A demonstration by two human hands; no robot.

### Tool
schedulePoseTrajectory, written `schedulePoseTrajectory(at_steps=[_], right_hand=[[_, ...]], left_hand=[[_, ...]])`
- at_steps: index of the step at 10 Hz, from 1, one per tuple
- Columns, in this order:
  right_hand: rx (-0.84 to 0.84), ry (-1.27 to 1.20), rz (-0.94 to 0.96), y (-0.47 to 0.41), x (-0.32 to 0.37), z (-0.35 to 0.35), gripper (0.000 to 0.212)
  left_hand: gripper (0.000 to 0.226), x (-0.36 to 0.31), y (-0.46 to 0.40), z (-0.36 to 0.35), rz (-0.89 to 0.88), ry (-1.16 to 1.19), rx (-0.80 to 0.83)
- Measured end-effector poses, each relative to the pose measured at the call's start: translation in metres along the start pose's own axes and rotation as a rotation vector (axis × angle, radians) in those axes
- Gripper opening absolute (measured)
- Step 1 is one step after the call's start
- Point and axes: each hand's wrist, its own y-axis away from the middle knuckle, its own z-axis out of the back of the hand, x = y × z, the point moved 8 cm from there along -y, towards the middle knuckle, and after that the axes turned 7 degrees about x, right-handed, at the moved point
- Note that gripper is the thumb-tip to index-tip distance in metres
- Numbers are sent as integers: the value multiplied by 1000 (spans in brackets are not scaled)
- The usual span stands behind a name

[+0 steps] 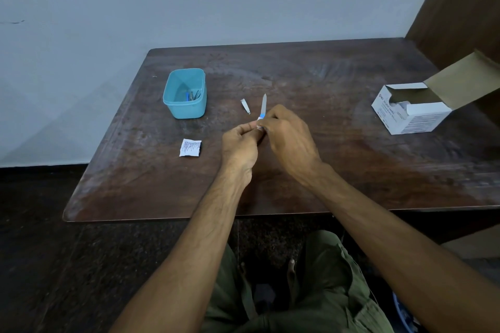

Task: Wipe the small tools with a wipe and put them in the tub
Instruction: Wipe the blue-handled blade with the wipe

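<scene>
Two bare hands meet over the middle of the dark brown wooden table [338, 121], both working on one small tool. The left hand [241, 147] has its fingers curled, thumb and forefinger pinching the lower end of a slim metal nail file with a blue handle [263, 105]. The right hand [288, 136] closes on the same handle from the 3 o'clock side, its fingertips pressed against a small bit of white wipe [259, 124] that shows between the two hands. The file's grey blade sticks out toward 12 o'clock, clear of both hands; whether it is lifted off the wood cannot be told.

Just beside the blade, at its 9 o'clock, a small silver metal nail clipper [245, 106] lies flat on the table, apart from the file. Further toward 9 o'clock stands the teal rectangular plastic tub [184, 109], upright and open, with a few thin metal tools and something blue [191, 95] lying on its floor; they are too small to name singly. At 8 o'clock from the hands a torn white sachet with blue print [190, 147] rests flat on the wood. Well apart at 3 o'clock, near the table's right edge, sits a white cardboard box of swabs [414, 116] with its brown flap raised and white packets visible inside.
</scene>
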Motion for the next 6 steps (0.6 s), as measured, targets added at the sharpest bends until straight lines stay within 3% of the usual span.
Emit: schedulePoseTrajectory(at_steps=[2, 5, 6], right_hand=[[30, 37, 44, 0, 0, -4, 15], [46, 59, 92, 0, 6, -6, 25], [53, -35, -41, -8, -7, -4, 20]], left_hand=[[15, 2, 2, 1, 0, 4, 15], [18, 2, 1, 3, 0, 12, 9], [15, 2, 1, 1, 3, 47, 6]])
